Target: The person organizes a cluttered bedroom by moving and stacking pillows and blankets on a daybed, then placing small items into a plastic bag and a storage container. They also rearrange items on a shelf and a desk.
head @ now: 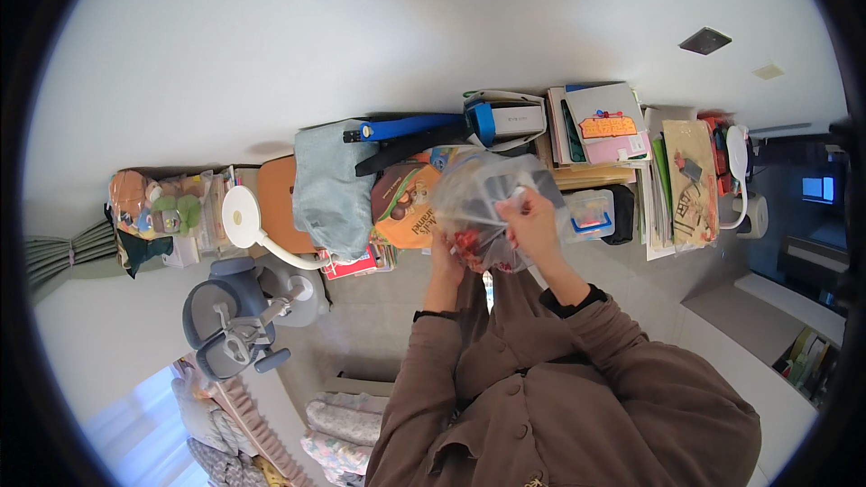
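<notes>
A clear plastic bag (473, 199) with red items (468, 243) low inside it is held up in front of my body. My right hand (531, 220) is closed on the gathered upper part of the bag. At the bag's lower left side, my left hand (446, 260) supports it from below, its fingers partly hidden by the plastic. Just left of the bag lies an orange and brown snack packet (409, 206). A clear plastic box with a blue handle (590, 216) sits to the right, beside a black pouch (621, 213).
A light blue cloth (331, 182), a white desk lamp (242, 216) and stuffed toys in clear plastic (169, 203) stand leftward. Folders (602, 125), a box in a file holder (517, 120) and a brown paper bag (690, 182) are rightward. A grey swivel chair (230, 318) is at lower left.
</notes>
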The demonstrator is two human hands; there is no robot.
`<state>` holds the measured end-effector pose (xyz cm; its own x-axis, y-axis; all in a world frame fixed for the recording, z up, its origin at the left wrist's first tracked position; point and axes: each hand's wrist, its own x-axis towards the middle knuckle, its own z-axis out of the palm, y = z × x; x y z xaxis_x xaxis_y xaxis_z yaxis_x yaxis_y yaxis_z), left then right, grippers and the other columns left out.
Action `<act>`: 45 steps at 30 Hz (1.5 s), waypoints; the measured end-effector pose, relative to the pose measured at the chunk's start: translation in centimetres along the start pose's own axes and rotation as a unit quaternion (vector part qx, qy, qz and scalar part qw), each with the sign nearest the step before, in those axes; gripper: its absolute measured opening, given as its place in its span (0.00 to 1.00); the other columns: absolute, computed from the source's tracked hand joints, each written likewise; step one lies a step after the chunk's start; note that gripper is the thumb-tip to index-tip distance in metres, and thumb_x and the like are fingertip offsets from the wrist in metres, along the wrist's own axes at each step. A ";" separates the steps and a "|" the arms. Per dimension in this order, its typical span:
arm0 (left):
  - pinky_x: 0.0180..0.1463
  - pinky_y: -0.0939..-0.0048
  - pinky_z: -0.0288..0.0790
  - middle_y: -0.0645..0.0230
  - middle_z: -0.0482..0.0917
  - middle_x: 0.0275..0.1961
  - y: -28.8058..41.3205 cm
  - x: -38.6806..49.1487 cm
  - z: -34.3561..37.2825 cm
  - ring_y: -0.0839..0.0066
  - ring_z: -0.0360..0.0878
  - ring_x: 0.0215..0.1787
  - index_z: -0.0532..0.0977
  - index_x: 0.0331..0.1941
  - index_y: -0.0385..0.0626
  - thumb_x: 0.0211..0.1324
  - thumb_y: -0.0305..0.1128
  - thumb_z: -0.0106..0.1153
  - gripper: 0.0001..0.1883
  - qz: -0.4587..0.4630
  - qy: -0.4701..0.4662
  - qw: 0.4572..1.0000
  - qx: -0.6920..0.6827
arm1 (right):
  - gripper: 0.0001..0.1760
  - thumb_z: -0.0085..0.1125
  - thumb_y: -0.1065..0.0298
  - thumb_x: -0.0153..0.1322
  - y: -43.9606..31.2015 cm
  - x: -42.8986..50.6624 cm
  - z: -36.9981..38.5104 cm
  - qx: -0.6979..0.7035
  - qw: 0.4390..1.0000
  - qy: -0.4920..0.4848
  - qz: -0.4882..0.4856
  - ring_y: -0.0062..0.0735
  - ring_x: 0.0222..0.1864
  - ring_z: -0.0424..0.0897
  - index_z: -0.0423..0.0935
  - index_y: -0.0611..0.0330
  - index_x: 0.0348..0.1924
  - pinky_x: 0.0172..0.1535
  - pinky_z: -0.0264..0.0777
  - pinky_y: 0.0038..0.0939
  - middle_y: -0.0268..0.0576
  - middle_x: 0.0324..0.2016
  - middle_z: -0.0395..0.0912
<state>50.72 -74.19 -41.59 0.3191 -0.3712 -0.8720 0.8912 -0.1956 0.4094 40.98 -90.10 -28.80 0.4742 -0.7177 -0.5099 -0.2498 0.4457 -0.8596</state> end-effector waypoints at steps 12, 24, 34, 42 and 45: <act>0.71 0.31 0.36 0.60 0.41 0.79 -2.3 3.2 1.2 0.44 0.38 0.78 0.38 0.76 0.54 0.61 0.74 0.34 0.49 -0.098 0.029 0.995 0.005 | 0.10 0.63 0.70 0.69 8.8 6.6 -1.6 0.052 0.989 0.133 -0.023 0.24 0.14 0.74 0.70 0.63 0.31 0.15 0.66 0.25 0.38 0.19 0.73; 0.71 0.35 0.47 0.56 0.43 0.78 -5.7 2.3 -1.7 0.44 0.45 0.77 0.38 0.76 0.56 0.61 0.71 0.41 0.49 -0.088 -0.057 0.994 -0.033 | 0.12 0.64 0.67 0.70 11.6 10.6 -3.3 0.094 0.978 0.177 -0.055 0.26 0.15 0.76 0.71 0.63 0.31 0.17 0.68 0.26 0.39 0.20 0.74; 0.71 0.53 0.56 0.61 0.63 0.70 -7.4 -1.2 -9.1 0.58 0.60 0.71 0.64 0.67 0.50 0.63 0.55 0.54 0.33 -0.024 -0.030 0.984 -0.176 | 0.19 0.66 0.70 0.67 18.6 14.6 -9.4 0.067 0.998 0.004 -0.018 0.28 0.35 0.79 0.69 0.55 0.48 0.31 0.74 0.29 0.38 0.37 0.77; 0.64 0.61 0.68 0.64 0.70 0.66 -9.7 -12.5 -19.0 0.64 0.71 0.64 0.67 0.63 0.48 0.69 0.46 0.49 0.24 0.087 -0.006 0.933 -0.349 | 0.33 0.53 0.55 0.75 25.1 12.6 -10.5 0.191 0.952 0.083 0.226 0.50 0.57 0.69 0.55 0.59 0.69 0.51 0.69 0.50 0.51 0.60 0.65; 0.62 0.61 0.70 0.63 0.72 0.63 -10.7 -15.4 -22.0 0.64 0.73 0.62 0.68 0.62 0.46 0.70 0.43 0.48 0.22 0.119 -0.008 0.905 -0.408 | 0.34 0.50 0.55 0.77 25.6 8.7 -6.7 0.401 0.829 0.084 0.380 0.53 0.62 0.65 0.53 0.58 0.71 0.54 0.69 0.53 0.52 0.65 0.60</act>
<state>43.37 -46.42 -38.44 0.5343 -0.3299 -0.7783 0.7417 0.6246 0.2444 33.10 -88.53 -55.44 0.2950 -0.1013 -0.9501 0.2513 0.9676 -0.0251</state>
